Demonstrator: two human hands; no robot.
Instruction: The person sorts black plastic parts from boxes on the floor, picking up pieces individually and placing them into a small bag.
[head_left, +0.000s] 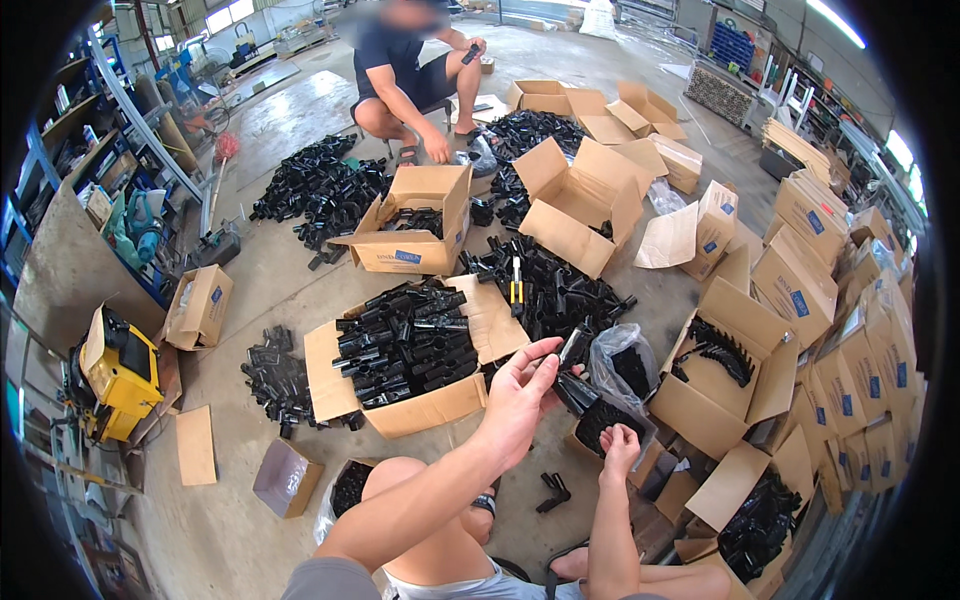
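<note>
My left hand [517,405] is closed around a black plastic tube-like fitting [574,393], held in front of me with its fingers and thumb wrapped on it. Beside it, my right hand [621,447] has its fingertips drawn together over small black pieces [597,420] in an open container; whatever is between them is too small to make out. A clear plastic bag [620,350] with more small black pieces stands just beyond. Left of my hands, an open carton [430,412] is heaped with black fittings [405,345]. A yellow-and-black cutter [517,287] lies on the pile behind.
Across from me sits another person [405,75] among piles of black fittings [320,190]. Open cartons [585,200] stand mid-floor; stacked cartons [800,280] line the right. One loose fitting [553,492] lies by my feet. A yellow machine [120,375] stands at left.
</note>
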